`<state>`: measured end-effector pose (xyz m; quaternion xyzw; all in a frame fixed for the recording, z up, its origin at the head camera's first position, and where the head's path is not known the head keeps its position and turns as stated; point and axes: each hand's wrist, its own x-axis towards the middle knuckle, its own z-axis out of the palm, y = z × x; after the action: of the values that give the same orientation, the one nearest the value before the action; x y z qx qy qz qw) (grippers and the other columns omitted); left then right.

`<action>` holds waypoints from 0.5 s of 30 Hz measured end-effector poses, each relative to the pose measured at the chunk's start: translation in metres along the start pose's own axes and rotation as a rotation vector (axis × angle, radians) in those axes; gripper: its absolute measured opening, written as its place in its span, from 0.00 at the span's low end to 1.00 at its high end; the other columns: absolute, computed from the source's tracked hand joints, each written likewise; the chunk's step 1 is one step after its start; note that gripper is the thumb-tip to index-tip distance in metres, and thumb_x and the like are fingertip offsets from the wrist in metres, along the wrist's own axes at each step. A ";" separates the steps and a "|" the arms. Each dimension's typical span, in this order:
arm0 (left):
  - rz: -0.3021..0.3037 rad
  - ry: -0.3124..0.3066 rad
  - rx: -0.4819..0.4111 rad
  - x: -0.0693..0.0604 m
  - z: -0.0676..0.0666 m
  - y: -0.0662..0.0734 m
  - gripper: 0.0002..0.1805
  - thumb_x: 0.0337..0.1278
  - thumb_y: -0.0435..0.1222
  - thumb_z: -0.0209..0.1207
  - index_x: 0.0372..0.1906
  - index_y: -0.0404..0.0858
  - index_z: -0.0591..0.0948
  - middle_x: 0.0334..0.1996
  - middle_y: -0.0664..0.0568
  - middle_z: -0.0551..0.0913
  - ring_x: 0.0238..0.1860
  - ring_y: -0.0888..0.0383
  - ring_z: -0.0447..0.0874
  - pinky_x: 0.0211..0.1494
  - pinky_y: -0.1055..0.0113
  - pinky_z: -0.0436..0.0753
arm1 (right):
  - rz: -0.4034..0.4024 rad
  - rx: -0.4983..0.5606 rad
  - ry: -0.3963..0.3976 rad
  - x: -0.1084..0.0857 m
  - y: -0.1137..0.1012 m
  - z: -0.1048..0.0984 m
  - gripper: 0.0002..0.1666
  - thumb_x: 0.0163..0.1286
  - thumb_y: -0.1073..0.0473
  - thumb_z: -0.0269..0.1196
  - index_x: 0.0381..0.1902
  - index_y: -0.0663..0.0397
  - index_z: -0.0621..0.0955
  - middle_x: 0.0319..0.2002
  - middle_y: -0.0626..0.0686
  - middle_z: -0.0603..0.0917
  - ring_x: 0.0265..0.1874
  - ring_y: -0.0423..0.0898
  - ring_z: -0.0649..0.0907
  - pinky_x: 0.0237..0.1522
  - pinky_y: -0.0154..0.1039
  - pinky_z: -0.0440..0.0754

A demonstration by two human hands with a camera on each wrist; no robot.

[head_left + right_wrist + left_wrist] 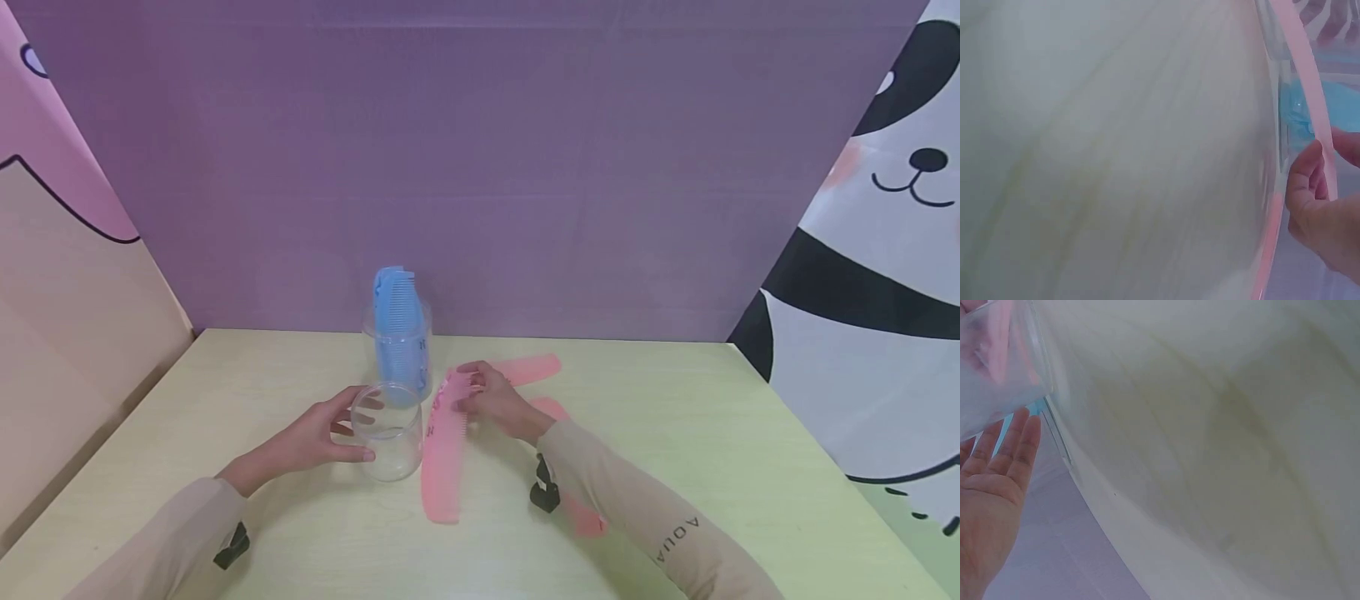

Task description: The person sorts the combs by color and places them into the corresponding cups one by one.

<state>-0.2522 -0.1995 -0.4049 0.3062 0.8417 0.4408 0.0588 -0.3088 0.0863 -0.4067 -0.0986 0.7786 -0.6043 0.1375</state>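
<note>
Long pink plastic comb [443,462], pinched by R hand [498,404], is just R of transparent round plastic cup [399,457] gripped by L hand [318,437], w/ comb's long axis approx. front-to-back, R hand nearer.

free tabletop [750,467] right, front cup [395,457] blocking left

Left hand [322,429] holds clear cup [393,457] from its 9 o'clock | right hand [498,404] pinches pink comb [444,471], cup's 3 o'clock | blue combs [397,308] upright in second cup [370,358], 12 o'clock | desk [750,500]: more pink combs [536,368], right hand's 1 and 5 o'clock
</note>
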 end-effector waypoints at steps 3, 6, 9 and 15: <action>-0.002 0.002 0.005 0.000 0.000 0.000 0.45 0.42 0.43 0.69 0.66 0.42 0.58 0.60 0.39 0.70 0.55 0.42 0.74 0.51 0.58 0.80 | -0.011 0.065 -0.007 0.001 0.001 0.001 0.34 0.55 0.75 0.60 0.60 0.59 0.64 0.54 0.64 0.68 0.40 0.49 0.80 0.41 0.41 0.82; -0.005 0.005 0.009 0.000 0.000 0.001 0.45 0.42 0.43 0.69 0.66 0.42 0.58 0.60 0.39 0.70 0.55 0.42 0.75 0.51 0.59 0.80 | -0.026 0.087 0.019 0.002 0.000 0.002 0.32 0.55 0.77 0.57 0.58 0.60 0.65 0.52 0.65 0.70 0.38 0.48 0.80 0.39 0.41 0.82; -0.006 0.006 0.006 0.000 0.000 0.002 0.45 0.42 0.43 0.69 0.66 0.42 0.58 0.60 0.39 0.70 0.55 0.43 0.75 0.51 0.59 0.80 | -0.038 0.104 0.057 0.002 -0.003 0.003 0.30 0.56 0.77 0.55 0.57 0.60 0.66 0.50 0.64 0.71 0.38 0.48 0.78 0.38 0.41 0.83; -0.004 0.005 0.008 0.000 0.000 0.001 0.45 0.42 0.43 0.69 0.66 0.42 0.59 0.59 0.39 0.70 0.55 0.43 0.75 0.51 0.58 0.80 | -0.058 0.138 0.102 0.000 -0.007 0.001 0.30 0.55 0.78 0.54 0.57 0.59 0.66 0.50 0.62 0.72 0.39 0.48 0.78 0.37 0.41 0.83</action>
<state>-0.2512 -0.1992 -0.4041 0.3037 0.8442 0.4382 0.0563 -0.3084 0.0834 -0.4000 -0.0806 0.7378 -0.6646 0.0868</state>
